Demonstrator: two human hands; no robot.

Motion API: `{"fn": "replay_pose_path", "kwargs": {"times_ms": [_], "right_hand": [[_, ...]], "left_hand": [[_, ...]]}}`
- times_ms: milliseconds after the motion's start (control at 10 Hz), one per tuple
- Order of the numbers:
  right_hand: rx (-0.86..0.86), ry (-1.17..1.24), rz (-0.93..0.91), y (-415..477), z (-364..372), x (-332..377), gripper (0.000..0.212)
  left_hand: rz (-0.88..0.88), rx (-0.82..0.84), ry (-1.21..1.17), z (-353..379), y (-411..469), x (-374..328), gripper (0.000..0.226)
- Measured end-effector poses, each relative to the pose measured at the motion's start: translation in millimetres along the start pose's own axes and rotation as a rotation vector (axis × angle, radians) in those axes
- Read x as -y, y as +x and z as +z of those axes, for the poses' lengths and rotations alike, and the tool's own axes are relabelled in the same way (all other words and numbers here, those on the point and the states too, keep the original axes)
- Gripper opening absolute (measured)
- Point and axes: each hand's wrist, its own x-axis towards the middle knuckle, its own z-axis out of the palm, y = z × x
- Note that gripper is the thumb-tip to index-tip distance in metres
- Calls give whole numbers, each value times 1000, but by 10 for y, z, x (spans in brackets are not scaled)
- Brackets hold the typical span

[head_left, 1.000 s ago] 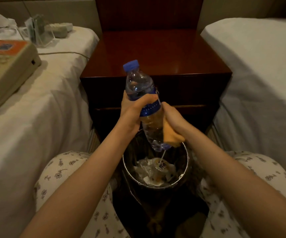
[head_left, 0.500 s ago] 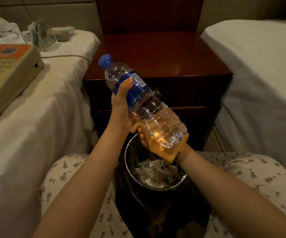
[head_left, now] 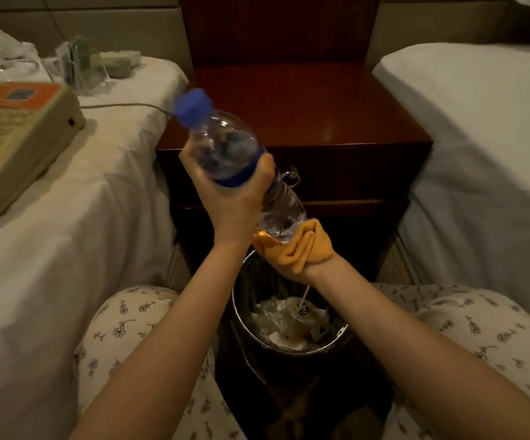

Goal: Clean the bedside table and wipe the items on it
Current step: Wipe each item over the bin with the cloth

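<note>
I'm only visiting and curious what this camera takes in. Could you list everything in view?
water bottle: one, clear with blue cap and label, tilted above the bin
cloth: one, orange, wrapped round the bottle's base
bedside table: one, dark red wood, between the beds
waste bin: one, metal rim, rubbish inside, on the floor before the table
left bed: one, white
right bed: one, white
telephone: one, beige, on the left bed
leaflet stand: one, clear, far end of the left bed
left hand: grips the bottle's middle
right hand: holds the cloth
</note>
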Motion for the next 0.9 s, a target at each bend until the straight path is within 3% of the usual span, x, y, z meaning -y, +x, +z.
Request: {"fn": "replay_pose_path", "kwargs": {"times_ms": [100,200,300,400,500,600,700,800,900], "right_hand": [[-261,-162,-110,-86,30,-58,13],[-815,-169,-488,-20,-190,7,36],[-998,-646,-859,-107,-108,-18,39],[-939,-960,-1014,-172,15,-170,42],[-765,-1083,-1225,-152,38,-357,39],[-716,-1309,-1285,-93,-25,-428,54],[-799,-1500,-1288,-90,-65,-371,56],[-822,-1442,-1304,-113,-25,-285,53],[-984,-1281,-1007,-160,-7,-60,49]], "left_hand": [[103,77,133,60,-117,29,74],[84,173,136,155,-256,32,73],[70,231,149,178,-317,77,75],[45,199,181,168,-309,116,74],[-53,78,146,169,-279,155,69],[-154,-16,108,207,-226,149,67],[-221,-71,26,253,-172,118,64],[-238,-37,0,262,-161,98,65],[-238,71,-4,224,-140,79,69]]}}
